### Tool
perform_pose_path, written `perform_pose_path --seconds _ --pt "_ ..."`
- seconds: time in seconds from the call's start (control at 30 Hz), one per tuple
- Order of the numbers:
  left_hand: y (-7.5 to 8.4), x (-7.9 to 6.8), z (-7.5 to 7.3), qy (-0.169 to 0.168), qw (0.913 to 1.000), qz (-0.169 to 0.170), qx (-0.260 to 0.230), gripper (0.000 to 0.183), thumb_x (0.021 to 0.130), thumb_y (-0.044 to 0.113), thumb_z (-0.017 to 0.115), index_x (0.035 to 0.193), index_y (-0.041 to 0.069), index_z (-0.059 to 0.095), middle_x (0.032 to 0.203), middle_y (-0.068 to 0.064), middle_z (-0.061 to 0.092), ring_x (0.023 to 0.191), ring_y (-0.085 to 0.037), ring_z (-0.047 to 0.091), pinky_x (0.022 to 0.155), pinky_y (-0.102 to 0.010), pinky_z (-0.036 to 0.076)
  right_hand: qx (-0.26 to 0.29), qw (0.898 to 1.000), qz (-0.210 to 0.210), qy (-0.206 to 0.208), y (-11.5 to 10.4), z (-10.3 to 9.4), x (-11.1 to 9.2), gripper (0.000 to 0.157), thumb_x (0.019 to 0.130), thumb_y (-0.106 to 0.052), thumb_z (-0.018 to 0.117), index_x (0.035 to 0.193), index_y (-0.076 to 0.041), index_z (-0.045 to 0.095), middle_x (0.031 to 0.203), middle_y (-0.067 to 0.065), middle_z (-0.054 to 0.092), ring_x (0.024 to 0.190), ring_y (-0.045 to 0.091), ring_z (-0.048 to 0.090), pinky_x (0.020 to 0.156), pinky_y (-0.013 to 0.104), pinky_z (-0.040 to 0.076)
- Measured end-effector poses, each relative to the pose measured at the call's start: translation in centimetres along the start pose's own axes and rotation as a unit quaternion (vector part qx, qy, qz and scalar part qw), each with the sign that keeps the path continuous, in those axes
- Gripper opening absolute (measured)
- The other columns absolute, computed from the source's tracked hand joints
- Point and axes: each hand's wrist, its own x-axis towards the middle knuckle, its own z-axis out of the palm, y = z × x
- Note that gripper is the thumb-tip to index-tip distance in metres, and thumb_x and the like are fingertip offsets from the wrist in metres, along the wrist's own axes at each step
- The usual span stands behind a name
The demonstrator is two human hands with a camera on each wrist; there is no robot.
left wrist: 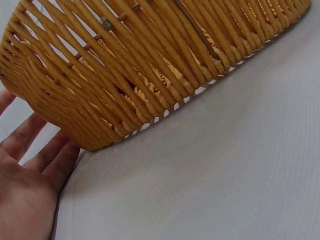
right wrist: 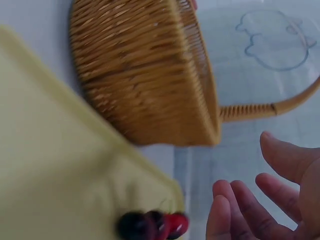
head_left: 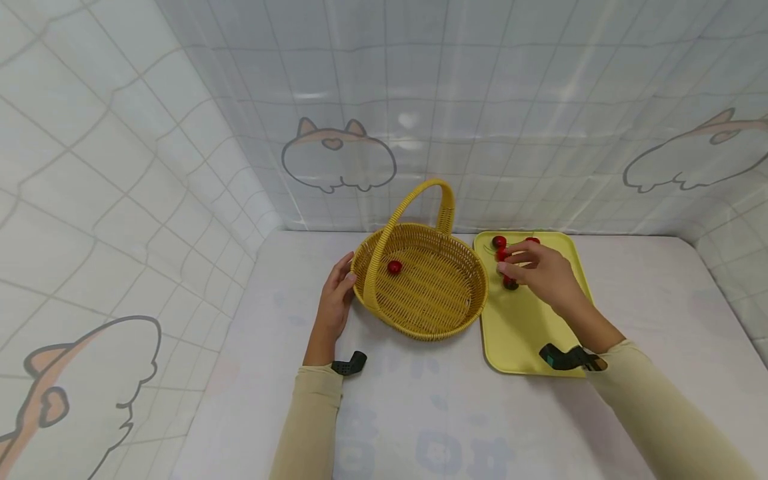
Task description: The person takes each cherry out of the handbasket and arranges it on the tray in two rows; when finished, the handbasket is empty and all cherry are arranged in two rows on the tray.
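Note:
A yellow wicker basket (head_left: 420, 327) with a tall arched handle stands on the table, with one red cherry (head_left: 394, 267) inside at its left. My left hand (head_left: 337, 297) touches the basket's left side, thumb at the rim; in the left wrist view its extended fingers (left wrist: 30, 132) lie against the woven wall. To the right of the basket is a yellow tray (head_left: 522, 340), where several dark red cherries (head_left: 499, 242) lie near the far left corner. Over them hovers my right hand (head_left: 543, 273), its fingers apart and nothing between them in the right wrist view. It partly hides the cherries in the head view.
A pale cloth (head_left: 384, 413) covers the table. Behind it and at the left hang white sheets (head_left: 510, 133) with a grid and cartoon animals. The basket's handle (head_left: 444, 190) rises above the rim. Tray and basket stand almost side by side.

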Motion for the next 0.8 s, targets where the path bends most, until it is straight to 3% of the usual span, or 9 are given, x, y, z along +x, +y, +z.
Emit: perform_pose_path --seconds 0.27,0.5,0.8 --pt "-0.1 0.1 0.0 -0.002 1.0 -0.003 0.0 0.051 0.105 0.027 0.057 0.154 0.023 0.045 0.152 -0.006 0.047 0.14 -0.02 0.045 0.107 -0.024 0.043 -0.01 0.997 -0.036 -0.062 -3.6 1.4 1.7 0.057 0.091 -0.048 0.074 0.136 -0.016 0.062 0.124 0.013 0.072 0.113 0.032 0.068 0.083 0.044 0.056" --pt "-0.1 0.2 -0.1 0.001 1.0 -0.005 0.003 0.051 0.105 0.026 0.057 0.154 0.023 0.045 0.152 -0.007 0.047 0.139 -0.021 0.046 0.106 -0.024 0.044 -0.04 0.987 -0.071 -0.139 -6.3 3.2 3.4 0.061 0.093 -0.046 0.073 0.144 -0.017 0.057 0.136 0.016 0.065 0.121 0.034 0.065 0.095 0.051 0.055" --pt "-0.1 0.1 -0.1 0.003 1.0 -0.004 0.006 0.05 0.104 0.027 0.057 0.153 0.025 0.046 0.152 -0.006 0.047 0.139 -0.02 0.045 0.106 -0.025 0.043 -0.075 0.975 -0.109 -0.177 -9.0 6.2 5.4 0.051 0.092 -0.041 0.075 0.137 -0.018 0.064 0.129 0.01 0.068 0.122 0.03 0.062 0.097 0.049 0.052"
